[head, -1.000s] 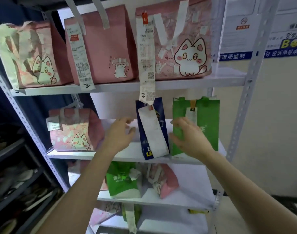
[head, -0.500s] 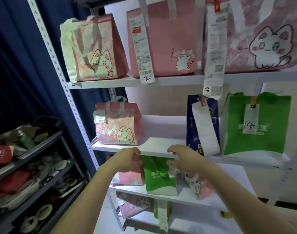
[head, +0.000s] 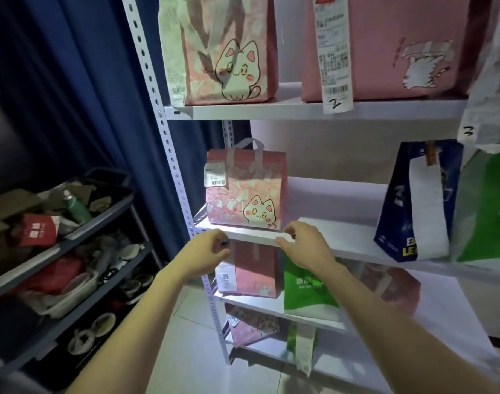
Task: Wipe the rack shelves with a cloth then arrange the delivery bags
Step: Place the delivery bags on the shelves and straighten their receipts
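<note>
Both hands hang loosely curled with nothing held in them: the left hand [head: 204, 251] has its fingers bent in toward the thumb just in front of the white middle shelf [head: 337, 237], and the right hand [head: 305, 245] has its curved fingertips at that shelf's front lip, though I cannot tell whether they touch it. Directly above and between the hands, a small pink cat bag [head: 244, 191] stands upright at the left end of the middle shelf, with a white label on its upper left corner. Further right on the same shelf stand a blue bag [head: 396, 206] with a long white slip and, beside it, a green bag [head: 490, 206]. On the shelf below, behind the hands, a pink bag [head: 253, 271] sits next to a green bag [head: 308, 291]. The top shelf [head: 271, 109] carries two more pink bags, one with a receipt [head: 332, 52] marked 2. A dark cluttered cart [head: 81, 234] stands left of the rack.
</note>
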The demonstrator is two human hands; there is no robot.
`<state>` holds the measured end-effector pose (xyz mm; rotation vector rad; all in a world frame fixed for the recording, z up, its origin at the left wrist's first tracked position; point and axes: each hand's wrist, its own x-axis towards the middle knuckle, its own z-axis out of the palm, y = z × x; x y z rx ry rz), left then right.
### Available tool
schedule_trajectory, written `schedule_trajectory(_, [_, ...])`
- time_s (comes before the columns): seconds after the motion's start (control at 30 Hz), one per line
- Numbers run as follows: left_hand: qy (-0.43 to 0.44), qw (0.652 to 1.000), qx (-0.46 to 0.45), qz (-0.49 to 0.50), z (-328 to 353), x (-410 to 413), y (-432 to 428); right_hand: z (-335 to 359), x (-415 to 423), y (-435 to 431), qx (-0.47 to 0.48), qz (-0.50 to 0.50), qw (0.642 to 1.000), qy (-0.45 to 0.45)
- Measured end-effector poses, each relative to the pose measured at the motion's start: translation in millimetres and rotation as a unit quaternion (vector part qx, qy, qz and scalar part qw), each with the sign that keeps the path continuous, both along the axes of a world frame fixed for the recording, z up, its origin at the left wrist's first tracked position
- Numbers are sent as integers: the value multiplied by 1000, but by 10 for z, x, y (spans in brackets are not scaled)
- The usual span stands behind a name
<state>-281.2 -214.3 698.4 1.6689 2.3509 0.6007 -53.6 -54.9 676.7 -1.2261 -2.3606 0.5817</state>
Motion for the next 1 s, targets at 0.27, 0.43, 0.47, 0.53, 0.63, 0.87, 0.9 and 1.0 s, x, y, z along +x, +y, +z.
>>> schedule_trajectory(0.27, [-39, 995, 54, 79, -119, -468, 454, -1, -546, 568, -7, -87, 990, 114])
schedule_trajectory(0.43, [-117, 978, 98, 145, -178, -765, 773, -92, -796, 779, -35, -89, 983, 156])
schedule_trajectory(0.47, [-146, 970, 107, 160, -200, -819, 830, -132, -829, 801, -40, -89, 983, 155])
schedule_trajectory(0.53, [-183, 960, 108, 181, -237, -935, 929, -205, -886, 833, -48, -88, 985, 144])
schedule_trajectory(0.63, [-239, 946, 104, 190, -271, -1110, 1080, -265, -946, 897, -73, -86, 981, 161])
schedule_trajectory(0.87, [-291, 934, 158, 133, -486, -1178, 1257, -298, -833, 769, -93, -100, 977, 163])
schedule_trajectory(0.9, [-298, 931, 171, 125, -509, -1149, 1248, -298, -797, 721, -89, -111, 976, 164])
schedule_trajectory(1.0, [-303, 927, 199, 99, -585, -1024, 1184, -323, -671, 550, -66, -140, 975, 161])
